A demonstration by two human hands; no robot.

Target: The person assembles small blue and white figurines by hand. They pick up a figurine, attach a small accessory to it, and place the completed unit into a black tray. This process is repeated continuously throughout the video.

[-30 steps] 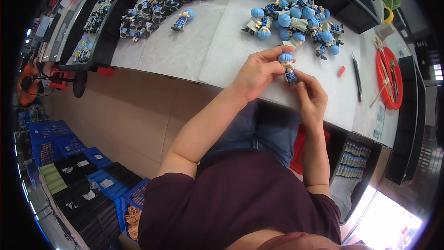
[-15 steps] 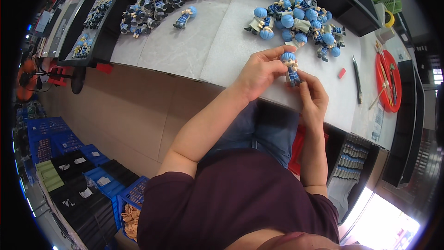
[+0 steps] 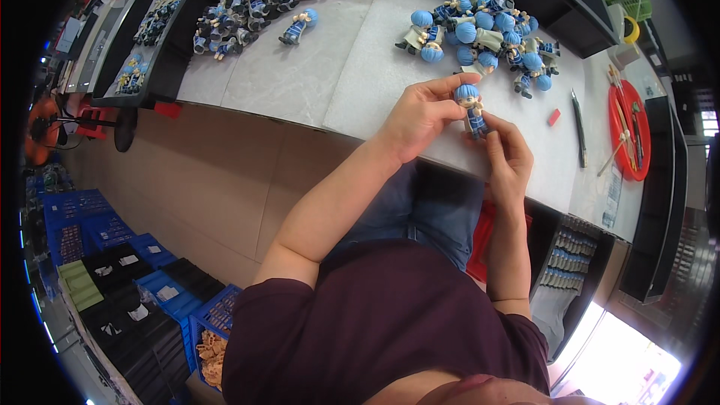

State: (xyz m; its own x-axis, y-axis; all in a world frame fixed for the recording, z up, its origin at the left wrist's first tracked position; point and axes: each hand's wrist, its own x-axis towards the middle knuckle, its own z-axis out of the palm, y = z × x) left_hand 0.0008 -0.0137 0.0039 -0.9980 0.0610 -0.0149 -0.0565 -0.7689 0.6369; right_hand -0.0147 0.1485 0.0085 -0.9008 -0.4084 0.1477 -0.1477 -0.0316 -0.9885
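Head view: blue-haired doll [image 3: 475,121] held over the near edge of the pale surface [image 3: 300,94], its head toward 11 o'clock, feet toward 5. The seated person's left hand [image 3: 422,118] has its grip clamped about the doll's head and side; the right hand's [image 3: 511,156] grip pinches the feet. From the doll: heap of dolls [image 3: 486,39], 12 o'clock; lone doll [image 3: 297,28], 10; red block [image 3: 553,118], slim dark tool [image 3: 580,131] and red dish [image 3: 643,161], 3.
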